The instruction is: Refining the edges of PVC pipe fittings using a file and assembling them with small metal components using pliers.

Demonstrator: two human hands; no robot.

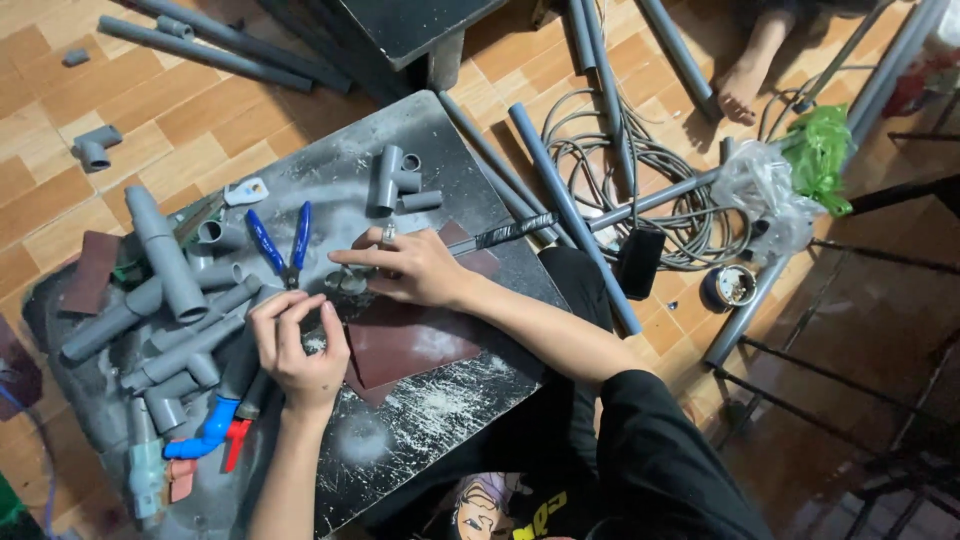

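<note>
My right hand reaches left across a dusty black table, its fingertips pressing on a small grey pipe piece. There is a ring on one finger. My left hand sits just below, fingers curled toward the same spot; what it grips, if anything, is hidden. A reddish-brown sandpaper sheet lies under and between both hands. Blue-handled pliers lie just left of my right fingertips.
Grey pipe fittings crowd the table's left side, with a blue valve near the edge. A tee fitting stands behind. Long grey pipes, coiled cable, a plastic bag and another person's bare foot are on the tiled floor.
</note>
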